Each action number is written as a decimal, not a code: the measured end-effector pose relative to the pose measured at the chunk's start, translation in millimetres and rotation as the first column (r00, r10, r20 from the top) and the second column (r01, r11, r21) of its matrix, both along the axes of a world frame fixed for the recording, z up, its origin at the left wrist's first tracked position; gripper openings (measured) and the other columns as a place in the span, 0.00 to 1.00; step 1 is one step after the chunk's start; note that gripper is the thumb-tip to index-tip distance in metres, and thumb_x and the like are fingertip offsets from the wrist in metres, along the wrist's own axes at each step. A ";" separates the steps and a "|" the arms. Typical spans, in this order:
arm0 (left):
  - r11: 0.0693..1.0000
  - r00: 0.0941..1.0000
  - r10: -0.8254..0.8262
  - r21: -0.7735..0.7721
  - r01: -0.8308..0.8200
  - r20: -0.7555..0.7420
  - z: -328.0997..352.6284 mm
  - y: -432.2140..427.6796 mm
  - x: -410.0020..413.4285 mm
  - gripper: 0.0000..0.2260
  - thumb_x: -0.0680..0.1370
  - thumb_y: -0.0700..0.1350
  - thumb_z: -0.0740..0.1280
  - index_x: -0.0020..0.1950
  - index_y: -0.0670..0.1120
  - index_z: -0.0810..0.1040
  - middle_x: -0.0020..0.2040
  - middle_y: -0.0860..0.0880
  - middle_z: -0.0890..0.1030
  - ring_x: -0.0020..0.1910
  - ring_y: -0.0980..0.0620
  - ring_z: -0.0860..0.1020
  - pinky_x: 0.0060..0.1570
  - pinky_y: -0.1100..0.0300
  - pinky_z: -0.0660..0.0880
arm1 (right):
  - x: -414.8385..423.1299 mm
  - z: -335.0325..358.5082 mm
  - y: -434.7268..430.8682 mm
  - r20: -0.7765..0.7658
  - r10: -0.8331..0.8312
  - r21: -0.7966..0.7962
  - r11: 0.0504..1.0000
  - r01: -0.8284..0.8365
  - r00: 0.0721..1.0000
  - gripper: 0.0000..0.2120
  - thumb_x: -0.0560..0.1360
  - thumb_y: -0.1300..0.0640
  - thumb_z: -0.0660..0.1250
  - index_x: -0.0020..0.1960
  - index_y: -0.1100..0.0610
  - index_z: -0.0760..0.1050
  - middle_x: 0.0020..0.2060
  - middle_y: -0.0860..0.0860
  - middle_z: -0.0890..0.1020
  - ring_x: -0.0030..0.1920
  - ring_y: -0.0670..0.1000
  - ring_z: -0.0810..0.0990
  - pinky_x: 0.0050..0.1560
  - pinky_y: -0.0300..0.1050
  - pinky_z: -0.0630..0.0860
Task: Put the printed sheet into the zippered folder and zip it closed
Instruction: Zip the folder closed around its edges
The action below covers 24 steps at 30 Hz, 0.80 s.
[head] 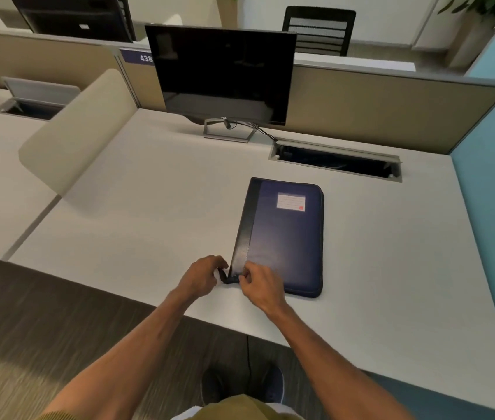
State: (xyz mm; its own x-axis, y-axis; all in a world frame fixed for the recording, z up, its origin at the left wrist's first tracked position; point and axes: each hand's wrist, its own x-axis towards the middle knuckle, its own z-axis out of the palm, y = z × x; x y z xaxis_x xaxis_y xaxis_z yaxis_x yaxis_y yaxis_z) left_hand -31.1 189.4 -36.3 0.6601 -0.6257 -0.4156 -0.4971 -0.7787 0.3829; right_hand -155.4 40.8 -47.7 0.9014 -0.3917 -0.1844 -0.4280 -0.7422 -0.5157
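Both hands' grip, left hand (202,275) and right hand (260,283), on zippered folder (285,237) corner.

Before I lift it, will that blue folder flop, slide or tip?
The folder lies flat with padded, rounded edges, so it probably holds its shape. Its smooth cover on the smooth desk may slide if pushed. Lying flat, it should not tip.

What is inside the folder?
Cannot be seen: the folder lies flat and closed on the desk, so its cover hides any sheet. Both hands work at its near corner.
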 end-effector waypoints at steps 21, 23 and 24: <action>0.971 0.971 -0.226 -0.055 0.231 0.079 -17.6 41.9 -7.9 0.13 0.86 0.42 0.61 0.67 0.46 0.80 0.61 0.46 0.83 0.61 0.45 0.80 0.59 0.46 0.81 | 4.8 -8.2 97.3 -0.123 -0.395 0.110 0.906 0.408 0.910 0.16 0.81 0.43 0.71 0.62 0.52 0.80 0.54 0.48 0.87 0.54 0.50 0.86 0.56 0.48 0.84; 0.970 0.970 -0.229 -0.062 0.234 0.079 -18.1 42.3 -7.8 0.12 0.87 0.43 0.61 0.68 0.46 0.79 0.61 0.46 0.83 0.61 0.45 0.80 0.59 0.46 0.81 | 5.7 -9.0 97.4 -0.132 -0.403 0.101 0.904 0.416 0.906 0.12 0.82 0.47 0.70 0.61 0.52 0.80 0.54 0.48 0.87 0.53 0.49 0.86 0.56 0.48 0.84; 0.970 0.970 -0.228 -0.063 0.234 0.079 -17.9 41.9 -7.8 0.12 0.87 0.44 0.61 0.67 0.46 0.80 0.61 0.46 0.83 0.60 0.45 0.81 0.59 0.46 0.81 | 6.1 -9.5 97.2 -0.134 -0.407 0.101 0.901 0.421 0.903 0.11 0.82 0.48 0.70 0.61 0.52 0.80 0.53 0.48 0.87 0.52 0.49 0.86 0.56 0.48 0.85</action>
State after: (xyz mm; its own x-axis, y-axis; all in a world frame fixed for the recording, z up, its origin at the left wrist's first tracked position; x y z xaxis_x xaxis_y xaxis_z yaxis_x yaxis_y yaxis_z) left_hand -38.9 231.3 -54.2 0.5203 -0.7911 -0.3216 -0.6881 -0.6115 0.3907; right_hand -149.2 138.0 -57.2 0.6347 -0.6930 -0.3420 -0.7404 -0.4186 -0.5258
